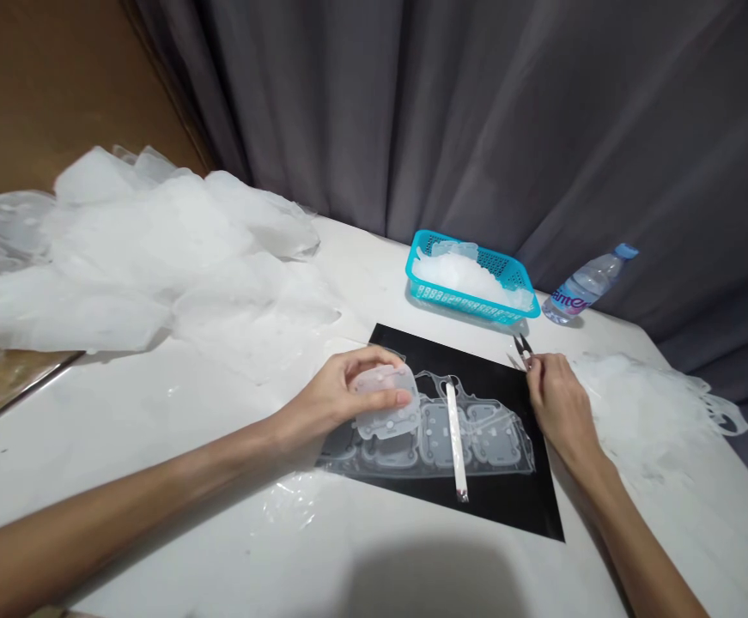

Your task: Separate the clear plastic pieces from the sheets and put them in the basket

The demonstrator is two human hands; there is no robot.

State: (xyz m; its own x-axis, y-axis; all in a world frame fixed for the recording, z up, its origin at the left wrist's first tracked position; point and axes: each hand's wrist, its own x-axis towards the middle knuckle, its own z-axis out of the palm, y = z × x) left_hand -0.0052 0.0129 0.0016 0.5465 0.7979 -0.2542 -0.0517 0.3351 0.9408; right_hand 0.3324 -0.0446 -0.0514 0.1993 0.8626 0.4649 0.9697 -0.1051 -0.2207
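- snips (521, 348): only the tips poke out of the right hand (560, 403)
- clear piece (387, 410): top edge tucked under the left hand (338, 399)
- bottle (583, 287): label too tiny to read
- sheet pile (122, 249): runs off the left edge

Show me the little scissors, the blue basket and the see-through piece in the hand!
little scissors (523, 347): head view, on the dark blades.
blue basket (470, 302): head view, on its front wall.
see-through piece (383, 381): head view, on its flat middle.

clear plastic piece (383, 390): rounded, translucent, dimpled, raised above left part of black mat (515, 506) | snips (520, 348): small, dark-bladed, tips pointing away, at mat's far-right corner
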